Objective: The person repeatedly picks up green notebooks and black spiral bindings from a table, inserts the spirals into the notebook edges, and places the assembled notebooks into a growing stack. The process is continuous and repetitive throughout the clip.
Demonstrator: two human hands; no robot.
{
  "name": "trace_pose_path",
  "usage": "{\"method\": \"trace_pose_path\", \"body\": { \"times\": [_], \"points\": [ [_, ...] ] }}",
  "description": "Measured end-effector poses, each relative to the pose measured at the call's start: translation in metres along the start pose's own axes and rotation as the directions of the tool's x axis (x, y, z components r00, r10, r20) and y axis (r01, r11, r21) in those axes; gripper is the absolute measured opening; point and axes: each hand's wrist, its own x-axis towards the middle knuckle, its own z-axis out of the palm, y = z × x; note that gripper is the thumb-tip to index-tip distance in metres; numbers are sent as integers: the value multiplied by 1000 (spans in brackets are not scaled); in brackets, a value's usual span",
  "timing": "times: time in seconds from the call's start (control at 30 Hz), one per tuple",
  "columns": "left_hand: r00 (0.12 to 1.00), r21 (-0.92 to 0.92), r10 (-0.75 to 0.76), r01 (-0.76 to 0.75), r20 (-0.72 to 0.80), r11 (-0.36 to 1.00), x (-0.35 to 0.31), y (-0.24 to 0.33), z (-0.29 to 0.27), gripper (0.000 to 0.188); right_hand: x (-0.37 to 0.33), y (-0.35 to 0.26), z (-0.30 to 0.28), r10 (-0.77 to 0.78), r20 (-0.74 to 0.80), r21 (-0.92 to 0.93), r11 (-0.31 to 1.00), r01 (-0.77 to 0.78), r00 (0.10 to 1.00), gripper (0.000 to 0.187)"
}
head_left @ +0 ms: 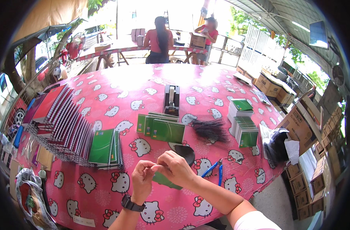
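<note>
Close together at the near middle of the table are my left hand point(142, 179) and my right hand point(175, 165). Both have their fingertips pinched together at one spot; whatever is between them is too small to make out. Under my right hand, partly covered by it, shows a green notebook cover point(168, 181). Just beyond the right hand sits a dark rounded object point(185, 153). Pliers with blue handles point(214, 171) lie to the right. Farther back, several green spiral notebooks point(167, 130) rest in a small overlapping group.
A black tape dispenser point(172, 100) stands mid-table. Loose black binding coils point(210, 129) lie beside stacked green pads point(244, 126). Left are red spiral notebooks point(62, 119) and green spiral notebooks point(103, 147). Cardboard boxes point(300, 120) line the right side. Two people stand at a far table point(131, 50).
</note>
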Motion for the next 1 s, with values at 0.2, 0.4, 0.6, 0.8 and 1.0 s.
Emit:
{"method": "trace_pose_path", "body": {
  "times": [0.2,0.4,0.6,0.8,1.0],
  "points": [
    [998,86,67,-65,-21,994,3,-3,6,12,-3,1,6,-35,-16,-85,996,33,999,7],
    [992,225,-123,123,-17,966,-5,-1,4,15,-8,4,7,27,79,-134,991,-16,997,19],
    [958,471,214,-102,-191,876,21,30,-29,24,4,4,-37,328,-38,-164,930,-329,944,62],
    [649,620,566,-179,-508,764,34,76,-91,30,4,17,-71,201,110,-213,961,-174,973,53],
    [754,761,450,99,-478,641,10,48,-102,43,2,13,-72,196,175,-217,964,-157,965,45]
  ]
}}
